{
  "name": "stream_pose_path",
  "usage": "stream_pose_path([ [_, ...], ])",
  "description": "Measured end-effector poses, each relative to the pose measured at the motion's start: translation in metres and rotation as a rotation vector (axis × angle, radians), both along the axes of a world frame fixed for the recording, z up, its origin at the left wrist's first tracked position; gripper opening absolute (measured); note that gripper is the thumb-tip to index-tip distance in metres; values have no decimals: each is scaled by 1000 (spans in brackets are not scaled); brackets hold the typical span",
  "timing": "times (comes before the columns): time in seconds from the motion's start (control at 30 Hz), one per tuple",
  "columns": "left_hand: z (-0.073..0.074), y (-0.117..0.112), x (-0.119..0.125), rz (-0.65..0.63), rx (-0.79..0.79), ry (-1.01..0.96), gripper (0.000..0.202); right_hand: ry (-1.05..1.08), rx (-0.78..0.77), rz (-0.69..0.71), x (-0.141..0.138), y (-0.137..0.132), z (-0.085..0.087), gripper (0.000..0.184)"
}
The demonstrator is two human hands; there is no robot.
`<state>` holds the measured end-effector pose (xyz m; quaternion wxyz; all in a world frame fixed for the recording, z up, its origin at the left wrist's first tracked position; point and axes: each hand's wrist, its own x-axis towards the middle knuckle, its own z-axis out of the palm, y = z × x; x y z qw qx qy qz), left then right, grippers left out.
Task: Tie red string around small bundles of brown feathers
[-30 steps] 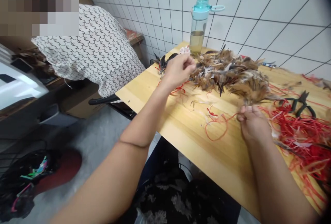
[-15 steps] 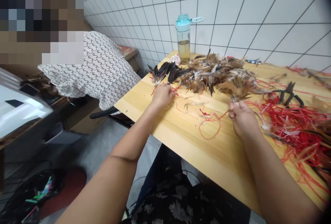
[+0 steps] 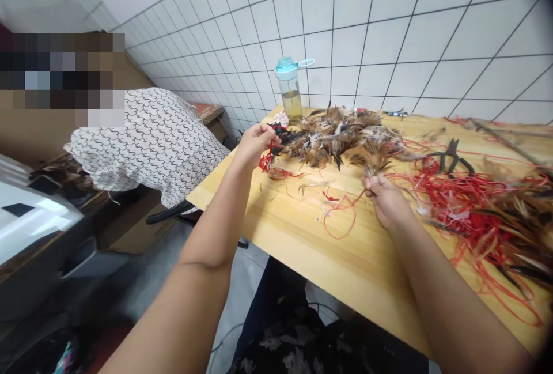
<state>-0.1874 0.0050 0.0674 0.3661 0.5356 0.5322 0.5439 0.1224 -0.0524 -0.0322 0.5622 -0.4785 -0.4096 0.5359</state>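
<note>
Tabletop (image 3: 345, 259): L hand (image 3: 254, 146) higher, w/ red cord (image 3: 265, 161)

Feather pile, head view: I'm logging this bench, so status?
Left hand pinching red string with dark feathers. Right hand pinching base of a brown feather tuft. Loose red string lying between the hands.
</note>
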Motion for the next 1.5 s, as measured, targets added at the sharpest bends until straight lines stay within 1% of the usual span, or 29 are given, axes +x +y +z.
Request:
stream_pose_path([
  [0.03, 1, 2, 2, -23, 0, 44, 18, 20, -4, 10, 1, 0, 1, 30],
  [0.13, 1, 4, 7, -60, 12, 336, 14, 88, -14, 61, 3, -1, 5, 30],
  [0.17, 1, 4, 7, -92, 16, 402, 14, 109, -20, 78, 4, -1, 6, 29],
  [0.2, 0, 3, 5, -134, 25, 411, 14, 126, -26, 97, 5, -2, 7, 28],
  [0.27, -1, 2, -3, -205, 38, 299, 14, 147, -35, 140, 6, -3, 7, 25],
  [0.3, -1, 2, -8, -212, 33, 229, 14, 154, -42, 164, 6, -3, 7, 24],
  [0.33, -1, 2, -14, -195, 13, 200, 13, 166, -47, 178, 6, -3, 7, 22],
  [0.43, 1, 3, -30, -105, -37, 269, 15, 211, -73, 181, 5, -2, 6, 21],
  [0.5, 5, 4, -35, -70, 8, 228, 13, 232, -86, 178, 4, -1, 6, 20],
  [0.6, 12, 6, -30, -11, 102, 96, 12, 236, -90, 166, 4, -1, 6, 18],
  [0.67, 18, 6, -22, 12, 142, 8, 15, 239, -97, 147, 4, -2, 7, 17],
  [0.77, 26, 4, -7, -19, 161, -142, 16, 247, -82, 141, 3, -4, 8, 20],
  [0.83, 26, 3, 2, -34, 142, -175, 17, 238, -57, 137, 2, -4, 8, 22],
  [0.9, 22, 2, 11, -52, 113, -147, 16, 216, -38, 133, 2, -3, 7, 22],
  [0.93, 19, 1, 15, -76, 100, -110, 15, 205, -29, 133, 2, -3, 7, 22],
  [1.0, 11, -1, 26, -171, 74, 19, 11, 187, -10, 137, 2, -2, 7, 24],
  [1.1, -2, -6, 49, -384, 33, 315, 7, 166, 8, 112, 0, -3, 9, 26],
  [1.17, -9, -11, 68, -470, 26, 512, 5, 139, 19, 116, -2, -4, 10, 29],
  [1.23, -15, -17, 89, -486, 51, 671, 2, 109, 50, 121, -4, -5, 10, 32],
  [1.33, -23, -25, 117, -485, 101, 838, 9, 59, 99, 136, -7, -6, 7, 31],
  [1.4, -28, -30, 131, -471, 147, 894, 12, 11, 118, 136, -8, -6, 4, 32],
  [1.5, -37, -36, 144, -474, 209, 886, 12, -79, 125, 119, -11, -5, 1, 34],
])
